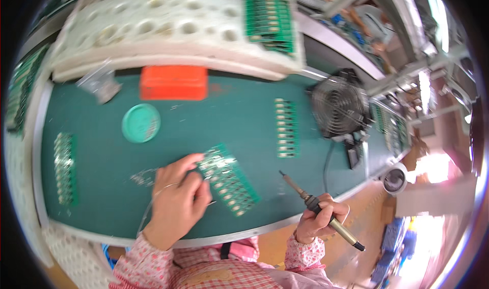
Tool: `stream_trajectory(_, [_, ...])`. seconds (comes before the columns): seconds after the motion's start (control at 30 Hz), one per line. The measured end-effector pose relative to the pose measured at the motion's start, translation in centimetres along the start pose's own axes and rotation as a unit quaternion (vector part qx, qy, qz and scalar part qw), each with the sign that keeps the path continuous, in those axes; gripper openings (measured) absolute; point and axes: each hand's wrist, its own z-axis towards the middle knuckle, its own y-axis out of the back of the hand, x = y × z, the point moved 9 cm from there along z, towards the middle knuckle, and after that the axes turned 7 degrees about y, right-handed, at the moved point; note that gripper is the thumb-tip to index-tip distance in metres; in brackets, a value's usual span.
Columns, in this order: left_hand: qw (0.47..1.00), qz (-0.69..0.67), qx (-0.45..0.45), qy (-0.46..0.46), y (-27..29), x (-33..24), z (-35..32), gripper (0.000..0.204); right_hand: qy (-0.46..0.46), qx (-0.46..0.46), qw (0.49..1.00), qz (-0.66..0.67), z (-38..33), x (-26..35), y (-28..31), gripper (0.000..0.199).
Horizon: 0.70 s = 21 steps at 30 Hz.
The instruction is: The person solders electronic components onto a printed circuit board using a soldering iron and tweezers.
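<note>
My left hand [178, 200] has its fingers bent, with one fingertip at the upper left corner of a green circuit board [230, 181]. A thin silvery wire [146, 215], which looks like solder wire, runs from between these fingers down toward the table edge. The board lies at a slant and bears several rows of pale parts. My right hand [323, 220] is closed around the handle of a soldering iron [311, 202]. The iron's dark tip [281, 173] points up and left, apart from the board.
More circuit boards lie on the table, one at left [64, 167] and one at right [287, 128]. A round green lid [141, 123], a red box [173, 82] and a plastic bag [102, 82] sit farther back. A black fan [340, 105] stands right, below a white foam tray [168, 34] holding stacked boards [270, 16].
</note>
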Motion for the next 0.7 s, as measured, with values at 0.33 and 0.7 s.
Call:
stream_trajectory(0.33, [0.999, 0.012, 0.035, 0.021, -1.2, 0.1, -1.0, 0.022, 0.022, -0.129, 0.954, -0.27, 8.1, -10.6, 12.5, 0.012])
stream_trajectory(0.7, [0.999, 0.018, 0.014, 0.031, 0.0, 0.1, -0.8, 0.018, -0.026, -0.035, 0.946, -0.322, 7.7, -11.3, 12.5, 0.014])
